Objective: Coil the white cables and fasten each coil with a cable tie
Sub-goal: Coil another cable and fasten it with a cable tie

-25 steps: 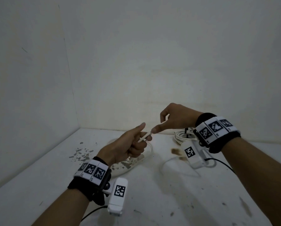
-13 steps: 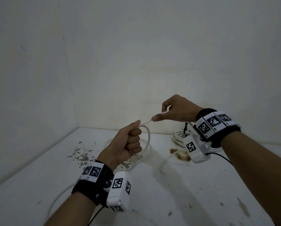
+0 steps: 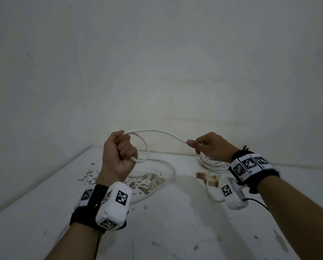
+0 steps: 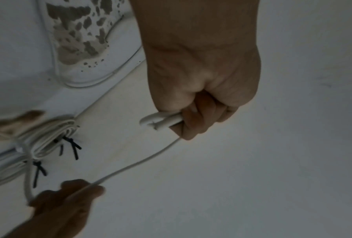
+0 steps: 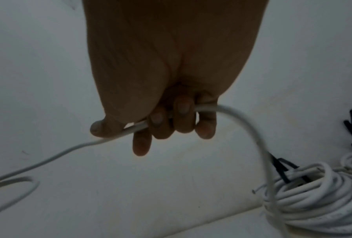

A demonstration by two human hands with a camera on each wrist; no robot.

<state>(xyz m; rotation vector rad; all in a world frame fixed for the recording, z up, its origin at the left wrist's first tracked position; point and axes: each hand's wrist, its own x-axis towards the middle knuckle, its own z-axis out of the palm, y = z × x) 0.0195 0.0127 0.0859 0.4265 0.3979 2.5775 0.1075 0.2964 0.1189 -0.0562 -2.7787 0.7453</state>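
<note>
white cable (image 3: 162,132), wrist-view black ties (image 4: 74,145) on coils (image 5: 305,201)

Head view looks down over both wrists; 2 wrist views sit close, sharing the white cable (image 3: 162,133) between them.

Black wristbands (image 3: 250,162), checkered-marker white cameras (image 3: 112,205)

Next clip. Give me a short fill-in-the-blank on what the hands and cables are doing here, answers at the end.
1. The left hand grips a small ____ of the white cable.
2. The right hand holds the same cable in ____ fingers.
3. The finished coils by the wall are fastened with ____ cable ties.

Missing words: loop; curled; black
</note>
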